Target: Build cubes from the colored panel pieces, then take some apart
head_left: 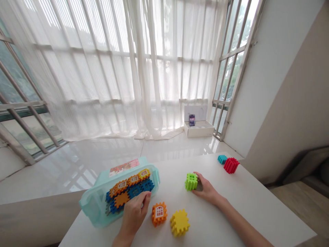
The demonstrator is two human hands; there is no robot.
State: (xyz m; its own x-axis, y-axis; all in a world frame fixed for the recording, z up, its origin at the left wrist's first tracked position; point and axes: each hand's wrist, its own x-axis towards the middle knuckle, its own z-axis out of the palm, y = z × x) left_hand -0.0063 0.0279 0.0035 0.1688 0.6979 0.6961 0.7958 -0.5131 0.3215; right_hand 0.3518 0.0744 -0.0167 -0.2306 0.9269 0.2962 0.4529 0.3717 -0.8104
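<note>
My right hand [205, 189] has its thumb and fingers around the right side of a bright green toothed cube block [191, 181] on the white table. My left hand [135, 213] is closed at the near right side of a translucent teal box [96, 206]; what its curled fingers hold, if anything, is hidden. Inside the box lie blue interlocking pieces [140, 189] and orange ones [121, 199], some with white window inserts. To the right of my left hand sit an orange cube block [159, 214] with a white window and a yellow cube block [179, 222].
Toward the table's far right corner are a stack of red toothed pieces [231, 165] and a small blue toothed piece [222, 159]. Beyond the table, an open white carton [199, 130] with a phone-like device [192, 120] stands on the glossy sill by the curtains.
</note>
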